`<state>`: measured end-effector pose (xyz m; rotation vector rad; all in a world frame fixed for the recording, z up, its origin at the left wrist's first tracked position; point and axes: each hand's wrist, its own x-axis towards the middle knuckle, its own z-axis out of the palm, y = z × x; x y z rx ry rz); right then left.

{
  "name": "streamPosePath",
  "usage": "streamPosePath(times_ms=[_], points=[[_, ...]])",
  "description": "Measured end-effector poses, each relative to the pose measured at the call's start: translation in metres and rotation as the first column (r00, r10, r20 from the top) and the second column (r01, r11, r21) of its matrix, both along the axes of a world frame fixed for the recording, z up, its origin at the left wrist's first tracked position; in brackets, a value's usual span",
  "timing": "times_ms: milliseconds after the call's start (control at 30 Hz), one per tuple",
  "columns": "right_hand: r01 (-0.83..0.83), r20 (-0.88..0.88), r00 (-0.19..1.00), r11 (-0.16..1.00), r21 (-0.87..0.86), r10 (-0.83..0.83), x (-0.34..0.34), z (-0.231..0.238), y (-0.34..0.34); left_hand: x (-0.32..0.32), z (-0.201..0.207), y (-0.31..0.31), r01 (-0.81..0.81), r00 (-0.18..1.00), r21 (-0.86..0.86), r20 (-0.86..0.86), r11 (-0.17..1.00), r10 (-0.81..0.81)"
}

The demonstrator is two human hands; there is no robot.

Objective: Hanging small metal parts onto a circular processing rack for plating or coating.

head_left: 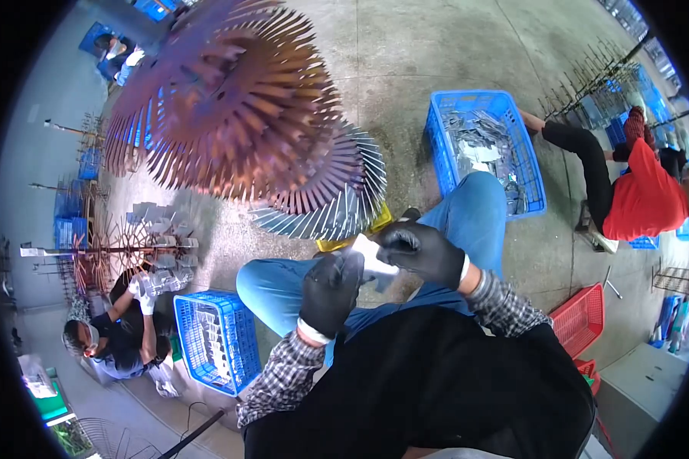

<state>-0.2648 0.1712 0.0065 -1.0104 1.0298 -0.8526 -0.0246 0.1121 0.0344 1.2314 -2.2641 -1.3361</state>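
Note:
Both black-gloved hands meet above my lap, pinching a small, shiny flat metal piece (373, 258) between them. My left hand (331, 292) has its fingers closed on the piece's near left side. From the far right side, my right hand (429, 254) grips the same piece, fingers curled. Glare washes out part of its surface, so its exact shape cannot be made out. Just beyond my hands rises a large tiered rack (230, 115) with many flat strips fanning outward, purple-brown above and silvery on the lowest tier (321, 218).
A blue crate (543, 200) of flat metal pieces stands ahead right; another blue crate (245, 348) sits left. Red baskets (578, 325) are at right. One person (126, 344) handles metal pieces at left; another in red (643, 195) sits at right. A yellow object (381, 219) shows under the rack.

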Motion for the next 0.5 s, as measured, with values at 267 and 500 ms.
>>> streamPosePath(times_ms=[267, 500], points=[[-0.021, -0.735, 0.452, 0.818, -0.575, -0.505, 0.06, -0.004, 0.017, -0.036, -0.025, 0.015, -0.101, 0.988, -0.573, -0.155, 0.814, 0.013], [0.136, -0.596, 0.581, 0.788, -0.6, -0.554, 0.05, -0.038, 0.017, -0.035, -0.026, -0.002, 0.066, 0.951, -0.567, -0.212, 0.821, -0.223]])
